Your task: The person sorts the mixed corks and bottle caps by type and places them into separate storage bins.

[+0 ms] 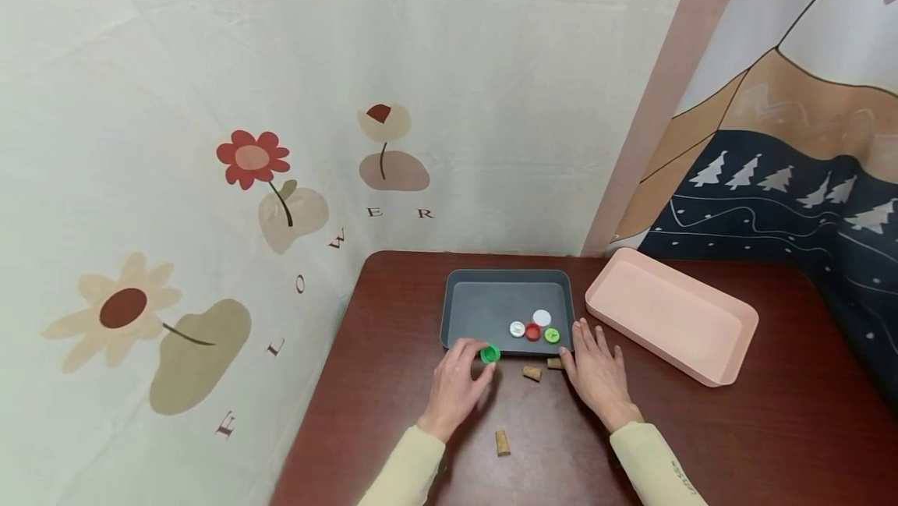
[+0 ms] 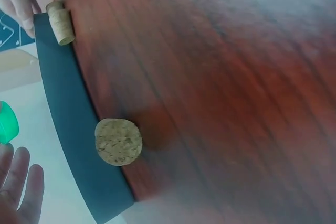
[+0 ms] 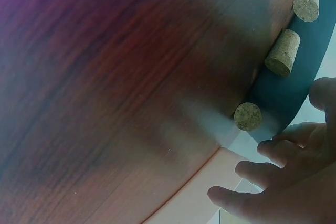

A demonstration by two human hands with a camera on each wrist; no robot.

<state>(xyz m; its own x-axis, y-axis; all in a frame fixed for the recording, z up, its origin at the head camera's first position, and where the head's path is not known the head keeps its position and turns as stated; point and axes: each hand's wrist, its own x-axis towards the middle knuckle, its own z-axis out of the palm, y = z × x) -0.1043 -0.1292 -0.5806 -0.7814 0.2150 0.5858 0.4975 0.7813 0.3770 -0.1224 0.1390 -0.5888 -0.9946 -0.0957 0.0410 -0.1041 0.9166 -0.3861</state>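
My left hand (image 1: pixel 457 387) pinches a green bottle cap (image 1: pixel 490 354) between thumb and fingers, over the front edge of a dark grey tray (image 1: pixel 484 295). In the left wrist view the cap (image 2: pixel 7 123) shows only in part. Inside the tray lie a red cap (image 1: pixel 533 332), a light green cap (image 1: pixel 552 335) and two white ones (image 1: pixel 542 318). My right hand (image 1: pixel 598 375) is beside the tray's front right corner, fingers extended; whether it touches the rim I cannot tell. Close by are cork stoppers (image 1: pixel 532 373) on the table, one (image 1: pixel 555 363) partly behind the right thumb.
Another cork (image 1: pixel 503 443) lies nearer to me, between the forearms. To the right, a pink tray (image 1: pixel 666 307) sits at an angle on the brown table (image 1: pixel 393 295). Patterned cloth (image 1: pixel 491 100) hangs behind the table and at its sides.
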